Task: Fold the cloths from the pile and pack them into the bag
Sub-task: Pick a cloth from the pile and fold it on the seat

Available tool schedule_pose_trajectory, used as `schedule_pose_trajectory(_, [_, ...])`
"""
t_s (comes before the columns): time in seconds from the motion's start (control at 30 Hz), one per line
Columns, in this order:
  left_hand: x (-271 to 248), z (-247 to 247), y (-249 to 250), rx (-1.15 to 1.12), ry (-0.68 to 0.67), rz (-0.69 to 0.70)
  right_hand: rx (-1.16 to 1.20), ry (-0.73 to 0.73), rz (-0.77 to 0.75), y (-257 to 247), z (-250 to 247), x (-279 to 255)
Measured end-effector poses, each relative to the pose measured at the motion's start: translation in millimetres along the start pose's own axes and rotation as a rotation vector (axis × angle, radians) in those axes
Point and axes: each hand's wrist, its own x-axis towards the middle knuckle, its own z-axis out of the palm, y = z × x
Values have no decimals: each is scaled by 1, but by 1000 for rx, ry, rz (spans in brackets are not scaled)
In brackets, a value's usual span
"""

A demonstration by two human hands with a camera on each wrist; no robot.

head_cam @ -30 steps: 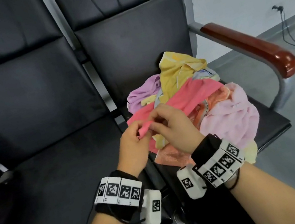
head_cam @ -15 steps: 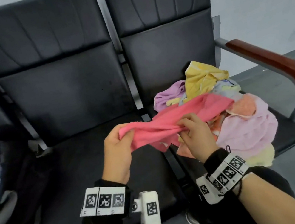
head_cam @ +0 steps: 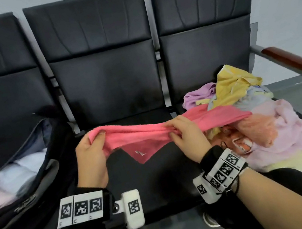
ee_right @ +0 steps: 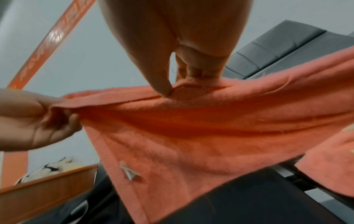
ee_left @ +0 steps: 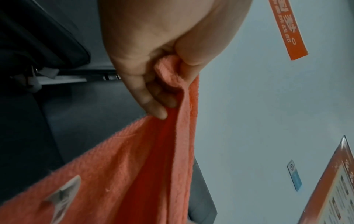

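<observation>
Hands drawn further apart, left hand (head_cam: 90, 155) and right hand (head_cam: 186, 134) pinch the pink cloth (head_cam: 143, 135), fingertips hidden underneath.

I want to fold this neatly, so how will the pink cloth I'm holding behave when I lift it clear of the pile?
The pink cloth probably stays floppy: it sags between the left hand and right hand. It looks light, since finger pinches hold it. Its far end lies on the pile and may drag other cloths.

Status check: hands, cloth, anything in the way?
Both hands, left and right, grip pink cloth, one end on pile. Bag open, left. Nothing blocking.
</observation>
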Motion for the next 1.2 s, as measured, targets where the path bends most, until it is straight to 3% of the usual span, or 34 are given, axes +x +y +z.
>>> schedule_pose_trajectory(0.17, [2,-33,11,-37,81,21,-120,-252,64,8,21,-14])
schedule_pose_trajectory(0.43, [-1,-32,5,-11,92,-59,-663,-324,411,85,-14,-39])
schedule_pose_trajectory(0.53, [-1,-16,-2,-6,115,-92,-636,-283,494,112,-23,-45])
schedule_pose_trajectory(0.7, [14,1,-3,30,228,-65,-574,-345,689,144,-35,-36])
schedule_pose_trajectory(0.8, [25,12,-4,69,222,-62,-448,-269,661,159,-44,-23])
schedule_pose_trajectory(0.9, [32,38,-7,49,179,-109,-292,46,606,154,-61,2])
schedule_pose_trajectory(0.97, [36,62,-10,52,125,-119,-166,231,490,142,-79,26])
schedule_pose_trajectory(1.1, [43,97,-12,33,27,-102,-53,447,236,106,-112,69])
schedule_pose_trajectory(1.2, [44,109,-14,47,-27,-86,33,495,134,79,-117,79])
